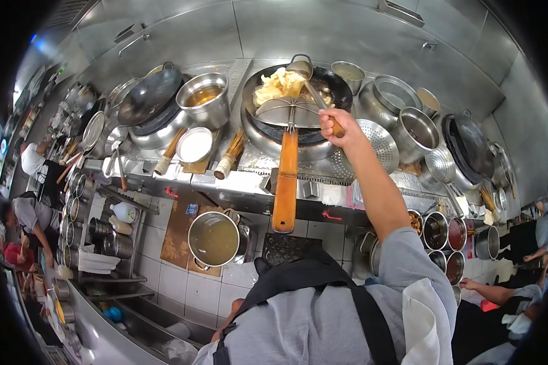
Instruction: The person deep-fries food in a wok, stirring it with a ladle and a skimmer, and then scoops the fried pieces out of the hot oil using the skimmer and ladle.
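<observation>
My right hand (341, 129) is closed around the wooden end of a ladle (314, 94), reaching over the wok (344, 91). The ladle's bowl lies at the wok's far side, against a heap of pale yellow food (280, 85). Across the wok's near rim rests a strainer (274, 112), its long wooden handle (285, 194) pointing toward me, with no hand on it. Only a bit of skin of my left arm or hand (230, 313) shows low beside my apron; its fingers are hidden.
Left of the wok stand a pot of amber liquid (204, 94), a white bowl (195, 145) and bamboo brushes (231, 155). A perforated ladle (377, 149) and metal pots (417, 131) sit at right. A large pot (214, 239) stands below the counter. Other people work at both sides.
</observation>
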